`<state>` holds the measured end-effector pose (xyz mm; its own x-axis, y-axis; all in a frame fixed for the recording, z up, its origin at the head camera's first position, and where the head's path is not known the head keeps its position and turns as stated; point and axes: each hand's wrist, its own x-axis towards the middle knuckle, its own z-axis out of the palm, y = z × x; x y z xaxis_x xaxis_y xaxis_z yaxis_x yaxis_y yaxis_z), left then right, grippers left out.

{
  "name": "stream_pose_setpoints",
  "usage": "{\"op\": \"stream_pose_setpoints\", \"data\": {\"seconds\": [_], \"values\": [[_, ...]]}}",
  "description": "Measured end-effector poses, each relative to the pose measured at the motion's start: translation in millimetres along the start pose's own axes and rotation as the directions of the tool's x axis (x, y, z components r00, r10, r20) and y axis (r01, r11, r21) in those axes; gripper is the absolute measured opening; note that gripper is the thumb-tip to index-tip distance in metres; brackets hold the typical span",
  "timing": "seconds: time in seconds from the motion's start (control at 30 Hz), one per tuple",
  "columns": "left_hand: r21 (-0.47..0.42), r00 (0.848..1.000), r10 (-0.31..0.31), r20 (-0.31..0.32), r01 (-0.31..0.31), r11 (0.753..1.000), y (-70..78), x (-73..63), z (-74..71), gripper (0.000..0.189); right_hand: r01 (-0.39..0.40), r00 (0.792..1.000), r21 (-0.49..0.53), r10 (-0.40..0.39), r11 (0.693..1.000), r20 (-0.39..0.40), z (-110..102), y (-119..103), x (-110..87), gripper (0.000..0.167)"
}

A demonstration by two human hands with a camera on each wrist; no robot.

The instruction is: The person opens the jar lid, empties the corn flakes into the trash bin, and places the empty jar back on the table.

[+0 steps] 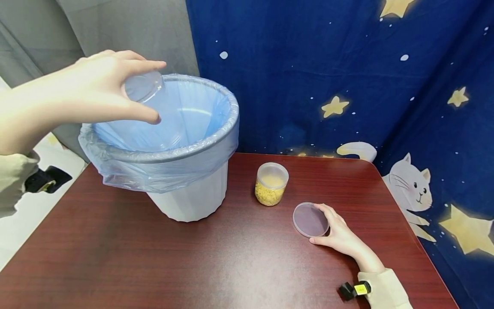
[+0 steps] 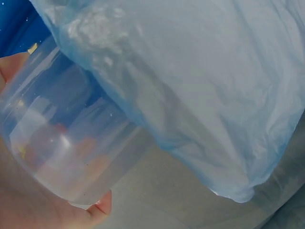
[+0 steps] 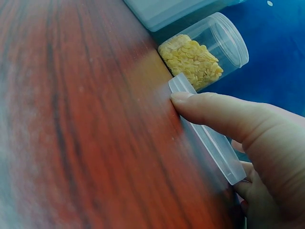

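Observation:
Over the near-left rim of a lined trash bin [image 1: 189, 197], my left hand [image 1: 104, 88] grips a clear plastic jar [image 1: 143, 86] between thumb and fingers. In the left wrist view that jar [image 2: 71, 129] is see-through, its open end partly behind the blue bag [image 2: 205, 86]. My right hand [image 1: 339, 234] pinches a round clear lid [image 1: 310, 219] by its edge, low at the tabletop. Beyond the lid stands another clear jar [image 1: 271, 183], partly filled with yellow flakes; the right wrist view shows the flakes [image 3: 190, 59] behind the lid [image 3: 214, 143].
A dark red-brown table [image 1: 231, 266] carries the bin and the flake jar, the bin at its back left. Behind hangs a blue curtain [image 1: 278, 86] with stars and a cat, with a grey curtain [image 1: 135, 25] at the left.

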<state>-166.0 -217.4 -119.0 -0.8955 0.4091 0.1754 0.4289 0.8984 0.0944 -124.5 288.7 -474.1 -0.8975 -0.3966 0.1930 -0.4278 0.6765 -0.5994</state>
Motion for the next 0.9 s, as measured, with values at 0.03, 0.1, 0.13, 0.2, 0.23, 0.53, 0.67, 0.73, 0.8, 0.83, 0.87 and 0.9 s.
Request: {"op": "stream_pose_setpoints", "data": {"seconds": [0.03, 0.1, 0.13, 0.2, 0.23, 0.53, 0.67, 0.73, 0.8, 0.83, 0.87, 0.9], "values": [[0.001, 1.000, 0.002, 0.001, -0.002, 1.000, 1.6, 0.8, 0.3, 0.092, 0.000, 1.000, 0.000, 0.000, 1.000, 0.000, 0.1, 0.1, -0.1, 0.092], [0.008, 1.000, -0.002, 0.007, 0.002, 1.000, 4.1, 2.1, 0.9, 0.092, 0.000, 1.000, 0.002, 0.000, 1.000, -0.001, 0.1, 0.2, -0.5, 0.092], [0.012, 1.000, -0.004, 0.009, 0.004, 1.000, 5.0, 2.7, 1.4, 0.092, -0.001, 1.000, 0.002, 0.001, 1.000, 0.000, 0.1, 0.2, -0.7, 0.092], [0.022, 1.000, -0.008, 0.016, 0.008, 1.000, 5.5, 3.9, 2.3, 0.092, -0.003, 1.000, 0.001, 0.003, 1.000, 0.001, 0.2, 0.4, -0.9, 0.092], [0.027, 1.000, -0.011, 0.019, 0.010, 1.000, 5.3, 4.4, 2.7, 0.092, -0.004, 1.000, 0.001, 0.004, 1.000, 0.001, 0.3, 0.5, -1.0, 0.092], [0.087, 0.996, -0.068, 0.059, 0.063, 0.994, -6.0, 7.0, 2.6, 0.094, -0.011, 1.000, -0.002, 0.011, 1.000, 0.002, -0.1, -0.4, 0.2, 0.093], [0.107, 0.993, -0.092, 0.078, 0.083, 0.991, -11.0, 7.7, 3.5, 0.095, -0.010, 1.000, 0.004, 0.010, 1.000, 0.005, 0.3, -1.1, 0.8, 0.093], [0.084, 0.994, -0.073, 0.078, 0.066, 0.994, -13.8, 8.4, 3.7, 0.095, -0.008, 1.000, 0.005, 0.008, 1.000, 0.005, 0.5, -1.1, 0.9, 0.093], [0.047, 0.995, -0.056, 0.084, 0.052, 0.998, -16.1, 9.3, 3.6, 0.094, -0.006, 1.000, 0.004, 0.006, 1.000, 0.006, 1.1, -0.6, 1.2, 0.092], [0.029, 0.995, -0.045, 0.085, 0.042, 0.999, -17.0, 9.7, 3.7, 0.094, -0.006, 1.000, 0.005, 0.006, 1.000, 0.007, 1.3, -0.4, 1.3, 0.092], [0.007, 0.995, -0.038, 0.090, 0.037, 0.999, -17.5, 10.1, 3.8, 0.094, -0.005, 1.000, 0.006, 0.005, 1.000, 0.006, 1.4, -0.4, 1.6, 0.092], [-0.016, 0.995, -0.033, 0.095, 0.035, 0.999, -17.7, 10.4, 3.9, 0.093, -0.003, 1.000, 0.006, 0.003, 1.000, 0.005, 1.5, -0.5, 1.8, 0.092]]}}
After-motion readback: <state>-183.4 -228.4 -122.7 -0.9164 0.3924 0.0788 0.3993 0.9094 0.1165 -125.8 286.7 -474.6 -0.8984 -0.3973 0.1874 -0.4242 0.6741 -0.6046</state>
